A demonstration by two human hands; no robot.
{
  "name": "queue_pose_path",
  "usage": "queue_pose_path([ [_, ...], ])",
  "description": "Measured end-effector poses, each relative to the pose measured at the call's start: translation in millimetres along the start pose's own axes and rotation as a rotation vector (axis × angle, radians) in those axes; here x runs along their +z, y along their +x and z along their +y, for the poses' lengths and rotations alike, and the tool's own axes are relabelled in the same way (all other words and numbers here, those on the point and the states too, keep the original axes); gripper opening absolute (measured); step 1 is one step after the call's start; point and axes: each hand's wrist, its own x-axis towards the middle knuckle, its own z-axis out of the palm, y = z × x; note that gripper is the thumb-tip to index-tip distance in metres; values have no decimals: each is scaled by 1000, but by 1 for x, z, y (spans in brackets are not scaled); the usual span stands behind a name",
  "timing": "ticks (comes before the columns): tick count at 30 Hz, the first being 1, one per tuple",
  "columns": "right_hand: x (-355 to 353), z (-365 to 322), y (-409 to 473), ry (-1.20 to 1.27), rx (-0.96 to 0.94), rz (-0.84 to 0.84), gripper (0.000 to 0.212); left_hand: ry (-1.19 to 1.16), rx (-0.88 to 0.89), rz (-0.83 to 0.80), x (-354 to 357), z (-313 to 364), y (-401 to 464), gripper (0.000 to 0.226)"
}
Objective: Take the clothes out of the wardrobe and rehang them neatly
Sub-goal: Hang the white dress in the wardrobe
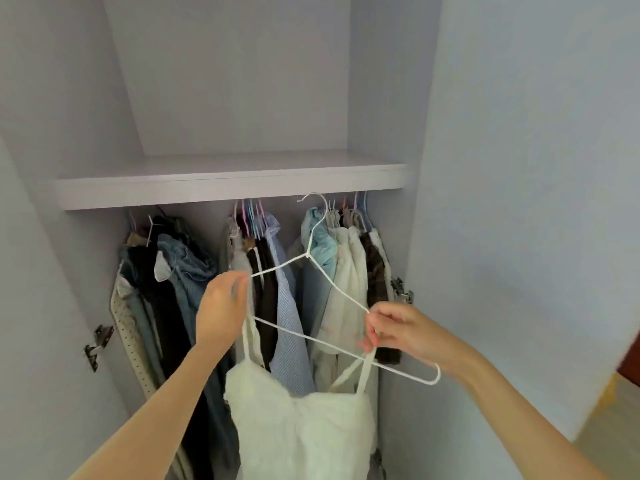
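Observation:
A white wire hanger is held out in front of the open wardrobe, tilted down to the right, its hook near the shelf edge. A white strappy top hangs from it by thin straps. My left hand grips the hanger's left end together with the left strap. My right hand pinches the right straps against the hanger's right arm. Behind them, several garments hang on coloured hangers under the shelf: dark and denim pieces left, a blue striped shirt in the middle, cream and light blue ones right.
A pale shelf spans the wardrobe above the hanging clothes. Open doors stand on both sides, with metal hinges at left and right. A strip of floor shows at the far right.

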Motion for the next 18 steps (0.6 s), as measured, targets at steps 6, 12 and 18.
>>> queue_pose_path([
  [6,-3,17,3,-311,94,220,28,18,-36,-201,26,-21,-19,36],
  [12,17,30,41,-428,181,376,26,79,10,-279,32,-47,-25,32],
  [18,17,43,110,-299,213,462,23,201,145,-248,44,-73,-6,28],
])
